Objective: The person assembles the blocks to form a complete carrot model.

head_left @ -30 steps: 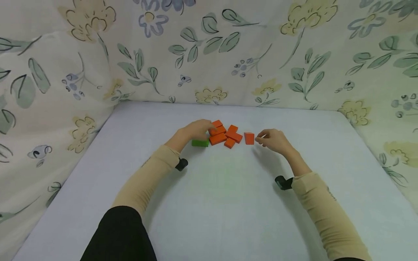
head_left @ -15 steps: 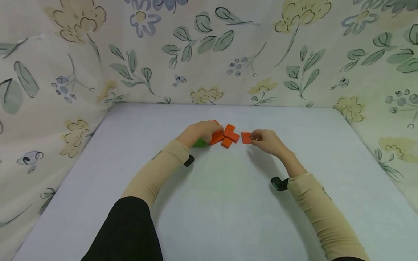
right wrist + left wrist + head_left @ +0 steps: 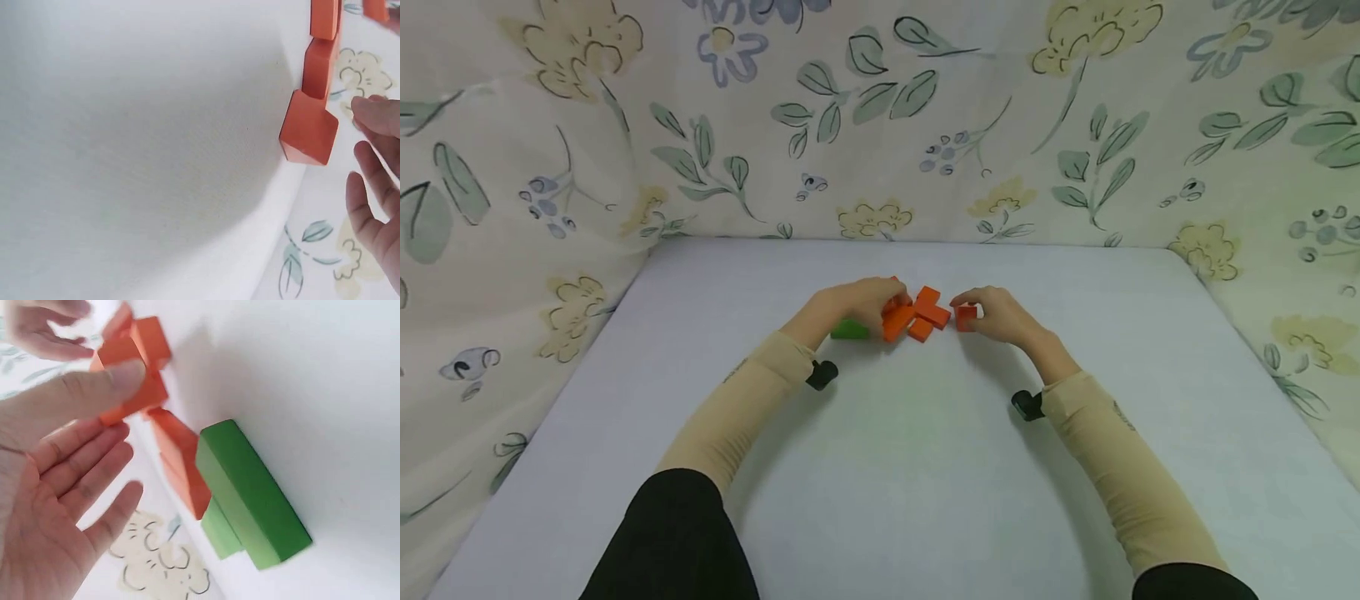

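Observation:
In the left wrist view, my left hand (image 3: 81,456) pinches an orange block (image 3: 128,403), with the thumb lying across its face. The other fingers are loosely spread below. From the head view, this left hand (image 3: 863,302) covers part of the orange blocks at the left of the group. Beside it lies a green block (image 3: 850,330). My right hand (image 3: 1000,315) is at an orange wedge-shaped block (image 3: 966,319) at the group's right end. The right wrist view has that right hand (image 3: 378,169) with relaxed fingers, apart from the wedge (image 3: 309,130).
Several orange blocks (image 3: 932,312) lie close together between the hands. Next to the dark green block (image 3: 250,494) is a lighter green piece (image 3: 220,530). A white tabletop (image 3: 910,467) extends toward me, and a floral cloth (image 3: 865,125) hangs behind its far edge.
My left hand went right onto the orange blocks, then drew slightly back left; an orange block there is now tilted. My right hand moved left, its fingers now at the far side of the wedge.

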Action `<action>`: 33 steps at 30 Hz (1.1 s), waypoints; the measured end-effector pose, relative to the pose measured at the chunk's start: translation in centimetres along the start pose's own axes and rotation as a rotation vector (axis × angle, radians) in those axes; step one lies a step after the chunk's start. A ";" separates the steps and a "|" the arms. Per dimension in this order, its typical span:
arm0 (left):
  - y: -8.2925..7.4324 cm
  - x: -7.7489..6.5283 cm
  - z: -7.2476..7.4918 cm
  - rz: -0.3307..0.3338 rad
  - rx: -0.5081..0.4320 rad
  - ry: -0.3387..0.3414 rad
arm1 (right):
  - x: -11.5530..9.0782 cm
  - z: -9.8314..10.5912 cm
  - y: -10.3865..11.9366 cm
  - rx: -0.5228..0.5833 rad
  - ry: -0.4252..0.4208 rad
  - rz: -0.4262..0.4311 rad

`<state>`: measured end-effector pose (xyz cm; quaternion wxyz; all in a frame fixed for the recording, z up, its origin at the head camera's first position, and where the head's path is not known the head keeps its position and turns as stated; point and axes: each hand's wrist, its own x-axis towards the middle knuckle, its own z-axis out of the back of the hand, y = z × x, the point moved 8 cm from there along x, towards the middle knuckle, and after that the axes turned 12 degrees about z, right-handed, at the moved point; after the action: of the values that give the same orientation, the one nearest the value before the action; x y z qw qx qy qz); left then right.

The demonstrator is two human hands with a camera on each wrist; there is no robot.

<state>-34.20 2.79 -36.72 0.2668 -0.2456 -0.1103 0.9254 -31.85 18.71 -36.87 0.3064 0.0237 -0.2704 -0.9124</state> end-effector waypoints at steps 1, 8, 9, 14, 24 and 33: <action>0.1 -0.5 0.0 -0.006 -0.016 -0.001 | 0.3 -0.1 -0.1 -0.002 0.012 0.003; 0.1 -3.6 -1.5 -0.059 -0.052 -0.008 | 2.2 -1.0 0.4 -0.065 0.098 0.052; 0.0 -3.9 -1.8 -0.069 -0.060 -0.016 | 2.4 -1.1 0.6 -0.076 0.105 0.061; -0.6 -5.3 -2.9 -0.116 -0.141 -0.049 | 3.7 -1.7 1.4 -0.098 0.139 0.093; 0.9 -6.5 -6.3 0.004 -0.472 -0.032 | 4.7 -3.7 0.4 -0.101 0.291 -0.071; 2.3 -6.9 -6.8 0.170 -0.648 -0.047 | 5.5 -3.7 0.2 -0.111 0.265 -0.046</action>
<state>-26.64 -2.39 -40.60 0.0942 -0.3045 -0.3841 0.8665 -35.42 13.68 -39.24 0.3191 0.1332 -0.1759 -0.9217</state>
